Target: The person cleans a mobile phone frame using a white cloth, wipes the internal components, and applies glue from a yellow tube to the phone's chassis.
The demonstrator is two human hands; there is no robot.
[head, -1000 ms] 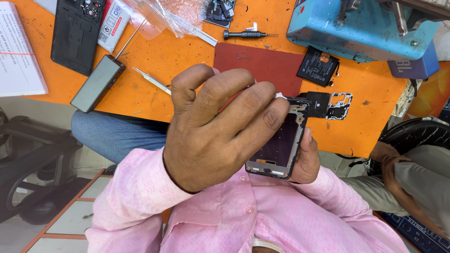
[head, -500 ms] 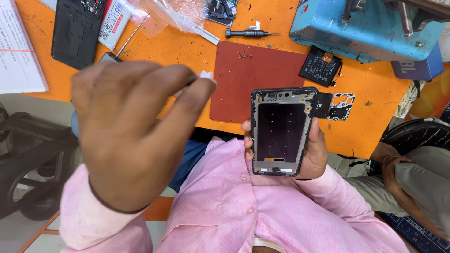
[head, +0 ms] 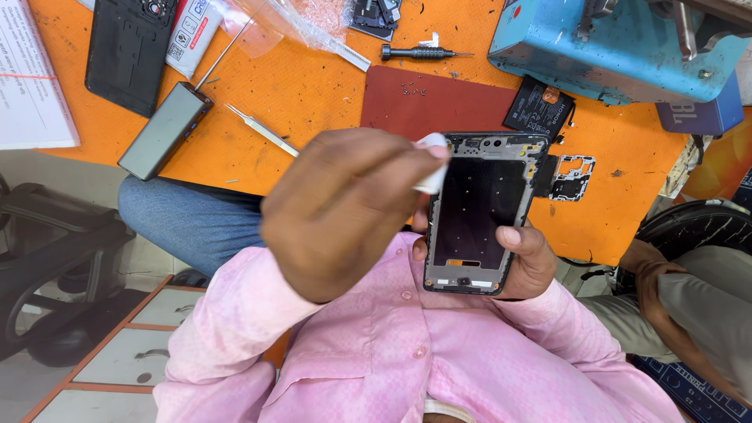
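Observation:
My right hand [head: 534, 265] holds a stripped black phone frame [head: 482, 204] upright in front of my pink shirt, thumb on its right edge and fingertips wrapping its left edge. My left hand [head: 345, 211] is raised beside it with its back toward me. It pinches a small white pad [head: 432, 166] that touches the frame's top left corner. The frame's inside is dark and bare, with camera cut-outs along the top.
On the orange table [head: 313, 86] beyond lie a dark red mat [head: 423, 98], a screwdriver [head: 419, 53], tweezers [head: 262, 129], a grey slab [head: 164, 129], a black back cover [head: 129, 51], a battery [head: 536, 106], a metal bracket [head: 573, 176] and a blue machine [head: 619, 43]. Another person's arm [head: 689, 298] is at the right.
My left hand first covered the frame, swung away to the left, and has now come back so the white pad meets the frame's top left corner. The right hand stayed nearly still.

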